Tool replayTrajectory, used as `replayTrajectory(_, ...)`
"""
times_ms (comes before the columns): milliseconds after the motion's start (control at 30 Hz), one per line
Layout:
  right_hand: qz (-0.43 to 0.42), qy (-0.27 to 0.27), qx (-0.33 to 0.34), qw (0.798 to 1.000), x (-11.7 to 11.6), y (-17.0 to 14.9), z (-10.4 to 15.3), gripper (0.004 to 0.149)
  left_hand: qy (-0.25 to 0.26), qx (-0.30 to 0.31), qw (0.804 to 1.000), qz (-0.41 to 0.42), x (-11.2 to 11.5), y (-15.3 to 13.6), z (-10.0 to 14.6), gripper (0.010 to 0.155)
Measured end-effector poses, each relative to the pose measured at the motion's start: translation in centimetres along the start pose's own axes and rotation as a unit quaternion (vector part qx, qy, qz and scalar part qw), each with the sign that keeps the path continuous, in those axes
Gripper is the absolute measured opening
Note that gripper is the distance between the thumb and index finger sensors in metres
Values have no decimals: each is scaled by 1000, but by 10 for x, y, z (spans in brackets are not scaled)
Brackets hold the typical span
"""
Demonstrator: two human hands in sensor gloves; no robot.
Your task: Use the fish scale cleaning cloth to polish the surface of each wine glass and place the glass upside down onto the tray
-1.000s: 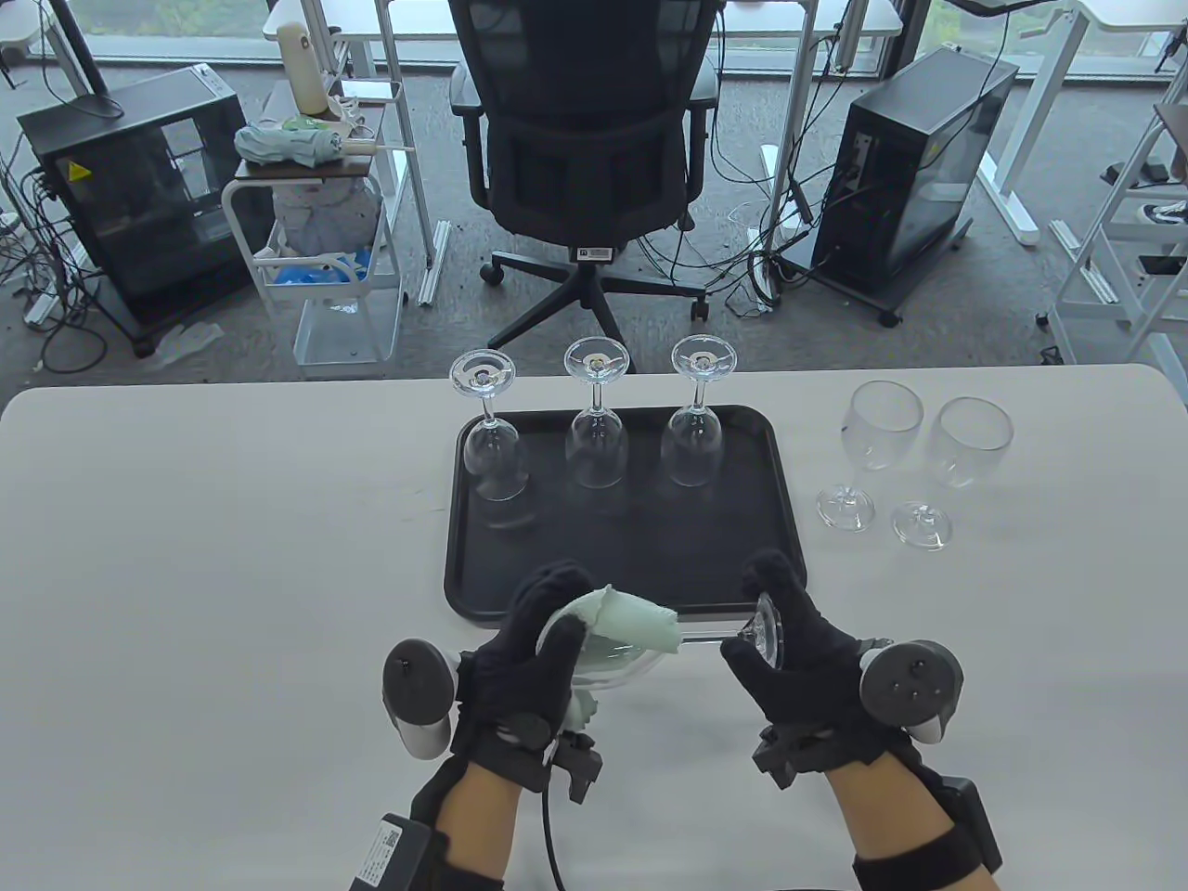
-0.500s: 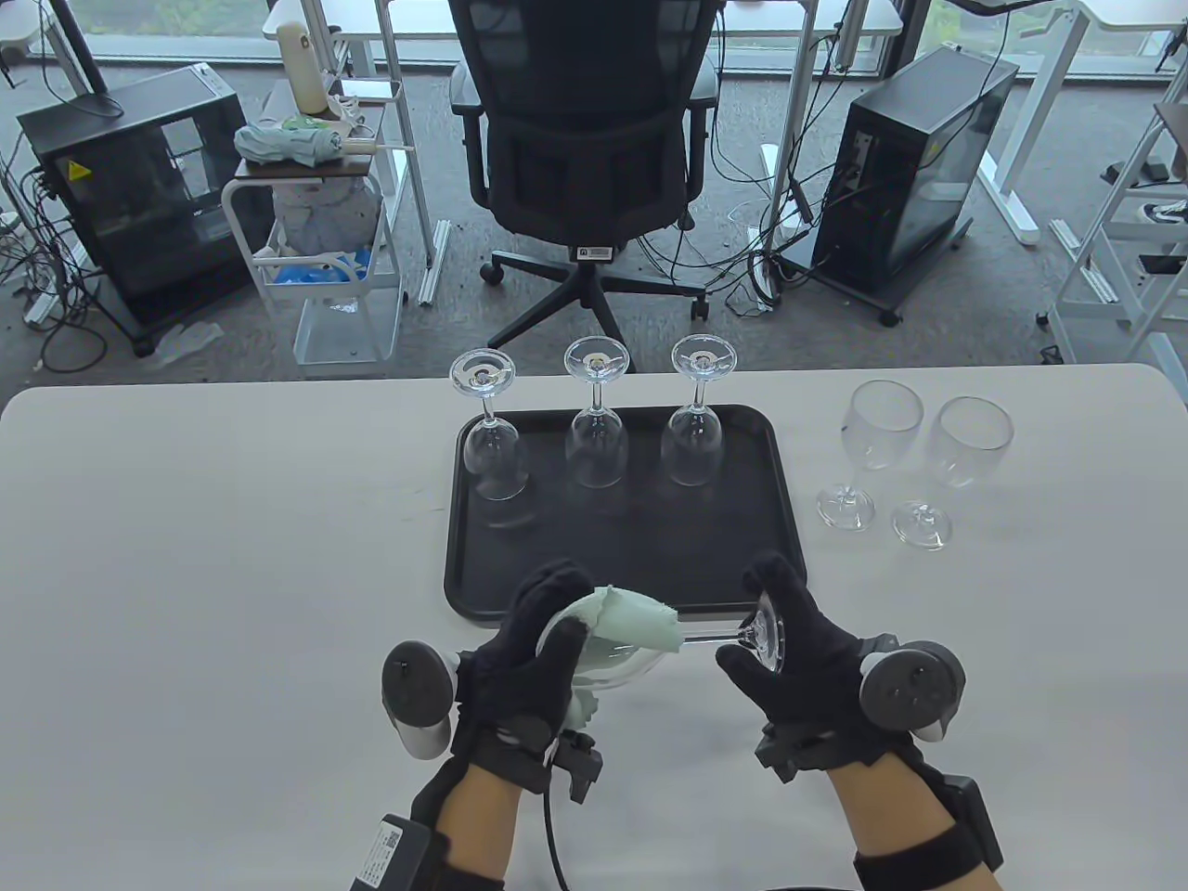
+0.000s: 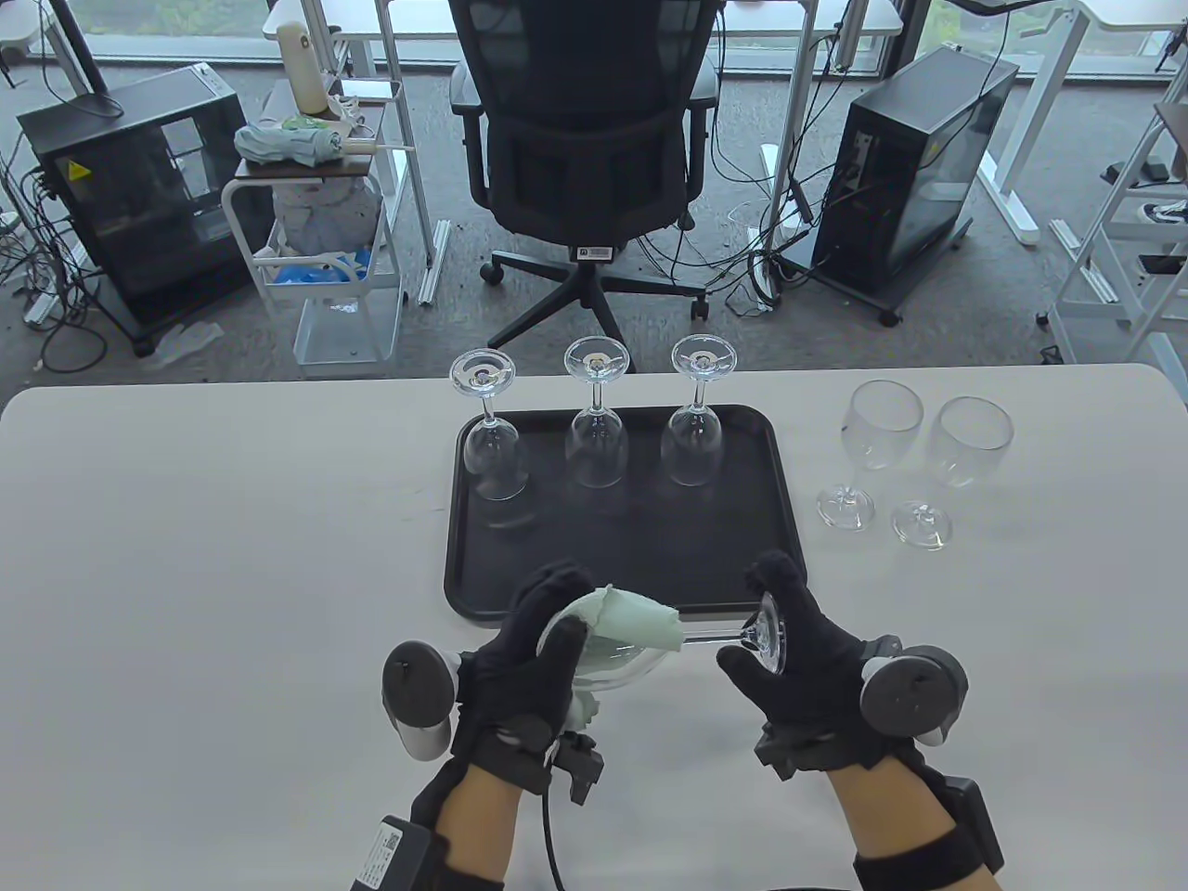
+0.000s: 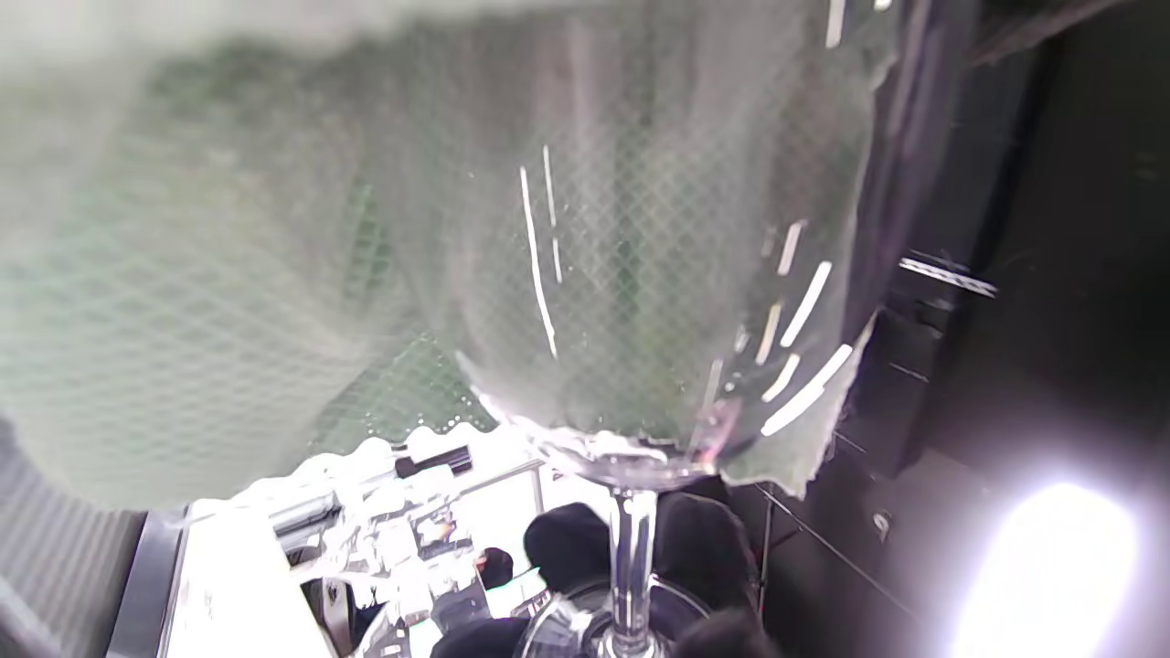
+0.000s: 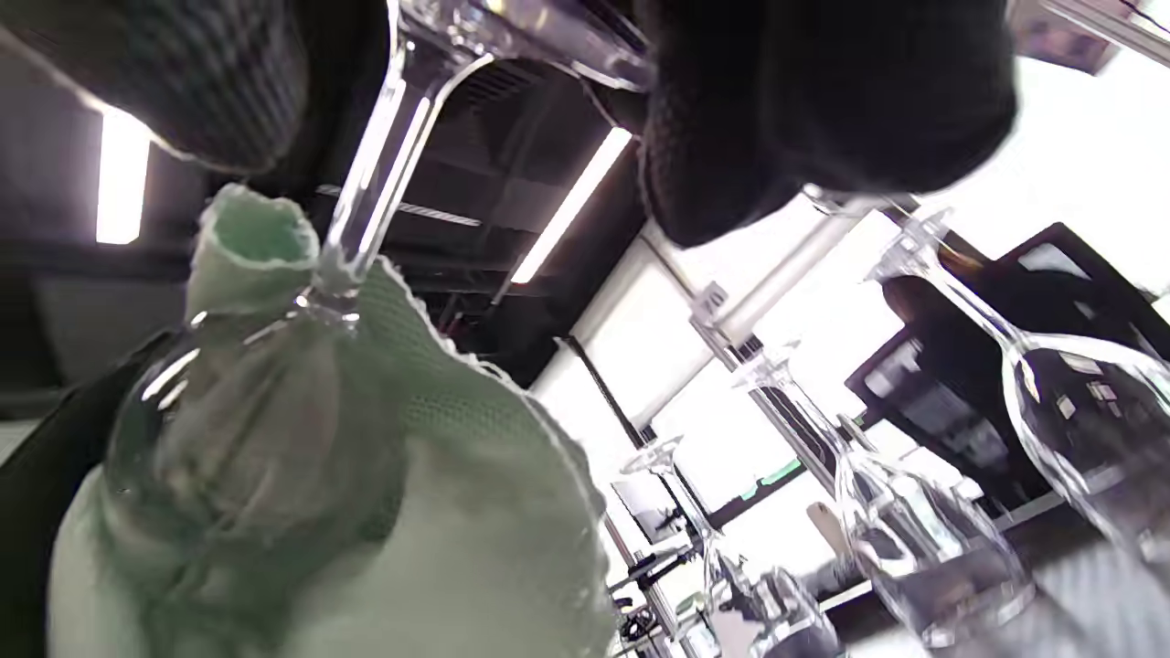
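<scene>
Mid-polish on glass four, I'd say: the left hand (image 3: 534, 650) has the green cloth (image 3: 631, 624) wrapped round the bowl, while the right hand (image 3: 789, 650) pinches the foot. The wine glass (image 3: 715, 637) lies sideways just above the table (image 3: 186, 557), at the tray's (image 3: 464, 594) near edge, long axis left-right, bowl pointing left. Next it probably gets flipped rim-down onto the tray.
</scene>
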State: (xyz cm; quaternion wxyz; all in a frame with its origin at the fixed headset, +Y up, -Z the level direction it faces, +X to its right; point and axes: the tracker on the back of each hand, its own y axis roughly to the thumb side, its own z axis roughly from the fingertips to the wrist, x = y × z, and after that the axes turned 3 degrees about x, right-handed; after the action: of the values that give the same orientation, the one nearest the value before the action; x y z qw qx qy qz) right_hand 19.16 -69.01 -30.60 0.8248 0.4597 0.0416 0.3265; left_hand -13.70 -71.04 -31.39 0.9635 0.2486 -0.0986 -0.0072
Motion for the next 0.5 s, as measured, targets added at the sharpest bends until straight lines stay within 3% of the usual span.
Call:
replayTrajectory(67, 34, -14, 28, 999, 2, 4, 0, 97, -9, -23, 999, 23, 1, -3, 0, 61)
replayTrajectory(133, 9, -32, 9, 999, 2, 3, 1, 92, -4, -8, 1000, 20, 3, -2, 1, 62)
replayTrajectory(233, -93, -17, -109, 990, 1, -7, 0, 82, 0, 26, 1000, -7, 6, 3, 1, 62)
replayTrajectory(267, -149, 3, -171, 974, 0, -11, 2, 81, 5, 35, 999, -28, 7, 5, 1, 61)
replayTrajectory(300, -189, 14, -184, 965, -1, -13, 3, 82, 9, 39, 998, -46, 7, 7, 1, 61)
replayTrajectory(400, -104, 8, -142, 984, -2, -11, 1, 86, 5, 29, 999, -44, 6, 5, 1, 59)
replayTrajectory(500, -25, 13, -35, 999, -2, -2, 0, 92, 8, 2, 1000, -8, 1, -2, 0, 59)
